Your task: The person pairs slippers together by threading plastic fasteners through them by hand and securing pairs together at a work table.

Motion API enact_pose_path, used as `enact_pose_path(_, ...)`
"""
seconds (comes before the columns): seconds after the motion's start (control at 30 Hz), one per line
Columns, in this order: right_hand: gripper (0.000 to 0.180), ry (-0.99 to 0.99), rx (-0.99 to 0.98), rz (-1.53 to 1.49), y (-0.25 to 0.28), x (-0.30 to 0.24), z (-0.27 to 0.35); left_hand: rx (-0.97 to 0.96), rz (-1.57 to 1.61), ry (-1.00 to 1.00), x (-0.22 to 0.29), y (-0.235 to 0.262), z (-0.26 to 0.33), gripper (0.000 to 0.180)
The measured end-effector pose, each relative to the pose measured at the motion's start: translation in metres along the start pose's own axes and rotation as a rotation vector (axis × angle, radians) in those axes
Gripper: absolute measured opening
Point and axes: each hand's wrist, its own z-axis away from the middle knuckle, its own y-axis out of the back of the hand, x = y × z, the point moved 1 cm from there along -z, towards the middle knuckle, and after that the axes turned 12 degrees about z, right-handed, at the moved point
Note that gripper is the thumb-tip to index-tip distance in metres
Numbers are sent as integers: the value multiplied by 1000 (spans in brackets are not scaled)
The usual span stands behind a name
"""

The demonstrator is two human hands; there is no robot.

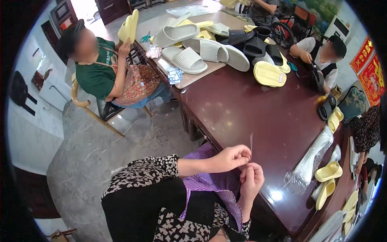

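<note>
Over the near edge of the dark red table (225, 105), my hands meet in front of me. My left hand (231, 157) is pinched closed around a thin, translucent strip (251, 142) that sticks up past the fingertips. Just below it, my right hand (252, 179) is also closed in a pinch, thumb against the fingers. What lies between the right fingertips is too small to make out. To the right lies a long bundle of whitish strands in clear plastic (310, 159).
Grey, yellow and black slides are piled at the table's far end, with a yellow slide (269, 74) nearest. More yellow slides (328, 171) line the right side. One person (109, 72) sits at left holding yellow slides; another (322, 60) handles a black one at far right.
</note>
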Motion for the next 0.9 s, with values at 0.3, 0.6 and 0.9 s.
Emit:
enact_pose_path(0.3, 9, 304, 174, -141, 44, -37, -31, -472, -250, 417, -23, -13, 19, 17)
enact_pose_path(0.6, 8, 478, 184, 23, 113, -57, -91, -248, -607, -155, -22, -3, 16, 14)
enact_pose_path(0.9, 11, 160, 141, -436, 155, 5, -117, -123, -1046, -564, -21, 14, -1, 11)
